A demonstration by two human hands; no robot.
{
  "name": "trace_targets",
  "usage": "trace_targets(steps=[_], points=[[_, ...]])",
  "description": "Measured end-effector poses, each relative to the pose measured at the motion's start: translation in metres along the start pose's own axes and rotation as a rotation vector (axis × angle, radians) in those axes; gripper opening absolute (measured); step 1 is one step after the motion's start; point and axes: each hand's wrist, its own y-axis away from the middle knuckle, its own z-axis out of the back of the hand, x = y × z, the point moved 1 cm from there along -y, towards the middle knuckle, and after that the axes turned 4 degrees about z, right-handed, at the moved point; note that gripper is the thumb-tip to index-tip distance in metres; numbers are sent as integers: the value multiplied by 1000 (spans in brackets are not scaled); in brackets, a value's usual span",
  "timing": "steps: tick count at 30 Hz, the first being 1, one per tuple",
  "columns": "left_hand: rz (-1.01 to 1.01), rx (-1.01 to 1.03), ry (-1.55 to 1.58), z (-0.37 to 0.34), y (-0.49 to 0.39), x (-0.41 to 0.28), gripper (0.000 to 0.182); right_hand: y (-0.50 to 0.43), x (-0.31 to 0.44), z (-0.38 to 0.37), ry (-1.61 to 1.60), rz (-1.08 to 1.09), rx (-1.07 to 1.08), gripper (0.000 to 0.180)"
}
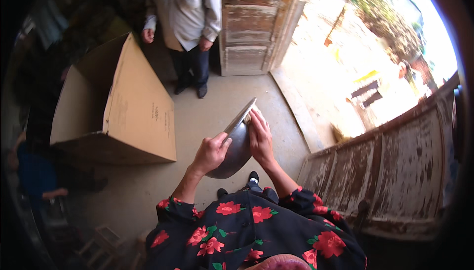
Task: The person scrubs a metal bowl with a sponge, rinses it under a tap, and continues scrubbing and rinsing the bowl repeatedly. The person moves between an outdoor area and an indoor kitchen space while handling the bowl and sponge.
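Note:
A dark, shiny metal bowl (234, 155) is tilted up on its side in front of my body, with its rim facing the upper left. My left hand (212, 152) grips the rim at the lower left, its thumb on the outer wall. My right hand (260, 134) lies along the outside near the top of the rim, fingers extended together. A small pale, rough piece shows between those fingers and the bowl; what it is I cannot tell. The inside of the bowl is hidden from this view.
A large open cardboard box (142, 110) stands left. A person in a light shirt (189, 10) stands beyond it; another in blue sits far left. Weathered wooden doors (251, 29) flank the doorway, whose sill (296, 110) crosses the concrete floor (237, 88). A wooden frame lies lower left.

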Motion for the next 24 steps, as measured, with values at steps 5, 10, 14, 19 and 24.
trace_targets(steps=[5, 10, 14, 19, 24], points=[[-4, -69, -29, -10, -5, 1, 13, -20, -12, 5, -49, 102, 103, 42], [-49, -137, -65, -24, -11, -14, 16, -72, -84, 16, -392, -259, 133, 39], [100, -302, -120, -31, -9, -5, 21, -40, -30, 3, -186, 209, 320, 43], [196, -342, -214, -44, 28, -4, 20, -49, -75, -25, -280, 47, 419, 41], [226, -375, -208, -43, 49, -15, 20, -44, -62, -27, -275, 22, 419, 34]])
